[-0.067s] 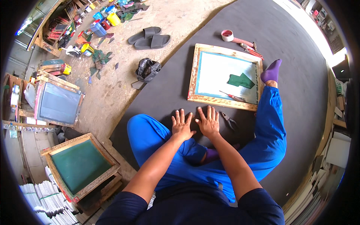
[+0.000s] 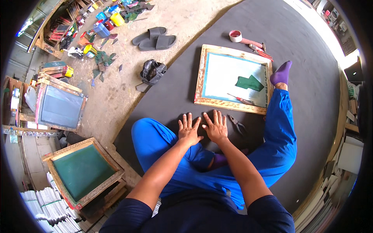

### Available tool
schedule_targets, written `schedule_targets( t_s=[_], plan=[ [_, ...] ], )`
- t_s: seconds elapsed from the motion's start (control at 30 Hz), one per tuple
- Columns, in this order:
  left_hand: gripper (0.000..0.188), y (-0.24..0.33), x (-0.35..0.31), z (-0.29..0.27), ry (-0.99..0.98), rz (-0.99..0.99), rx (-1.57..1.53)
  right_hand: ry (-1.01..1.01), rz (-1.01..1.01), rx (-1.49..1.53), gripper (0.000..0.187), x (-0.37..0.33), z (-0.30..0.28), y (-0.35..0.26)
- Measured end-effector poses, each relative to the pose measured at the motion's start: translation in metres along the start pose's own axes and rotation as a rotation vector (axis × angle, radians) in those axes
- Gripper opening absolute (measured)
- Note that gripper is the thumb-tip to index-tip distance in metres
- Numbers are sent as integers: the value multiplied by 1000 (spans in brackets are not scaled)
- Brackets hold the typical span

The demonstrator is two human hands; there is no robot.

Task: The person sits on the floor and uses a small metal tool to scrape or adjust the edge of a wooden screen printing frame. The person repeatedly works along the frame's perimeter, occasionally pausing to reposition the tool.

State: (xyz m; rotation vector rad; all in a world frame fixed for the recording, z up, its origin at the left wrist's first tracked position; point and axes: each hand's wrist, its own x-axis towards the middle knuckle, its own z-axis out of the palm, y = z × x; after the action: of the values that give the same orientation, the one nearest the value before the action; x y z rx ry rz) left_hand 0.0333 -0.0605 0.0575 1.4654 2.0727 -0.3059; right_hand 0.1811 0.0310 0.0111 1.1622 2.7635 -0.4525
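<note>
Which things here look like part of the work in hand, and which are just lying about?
Probably part of the work, being closest:
- wooden frame
- green cutout
- red-handled tool
- pliers

Seemingly just lying about:
- sandals
- black bag
- yellow tub

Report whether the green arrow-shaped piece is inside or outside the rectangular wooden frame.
Inside: the green arrow-shaped piece lies within the four bars of the rectangular wooden frame.

1 wd-framed screen (image 2: 225,75), flat, 1 pr pliers (image 2: 237,125) nrby
</note>
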Motion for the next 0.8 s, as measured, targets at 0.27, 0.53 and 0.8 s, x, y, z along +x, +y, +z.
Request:
schedule_targets(
  t_s=[0.27,0.53,0.8],
  plan=[
    [118,-6,14,-2,15,-71,-58,-21,119,1,95,-34,15,17],
    [120,-12,4,-17,52,-33,-53,6,-48,52,89,-21,9,2],
    [117,-10,1,0,-85,-100,132,-72,-227,-10,87,-46,11,9]
  ],
)
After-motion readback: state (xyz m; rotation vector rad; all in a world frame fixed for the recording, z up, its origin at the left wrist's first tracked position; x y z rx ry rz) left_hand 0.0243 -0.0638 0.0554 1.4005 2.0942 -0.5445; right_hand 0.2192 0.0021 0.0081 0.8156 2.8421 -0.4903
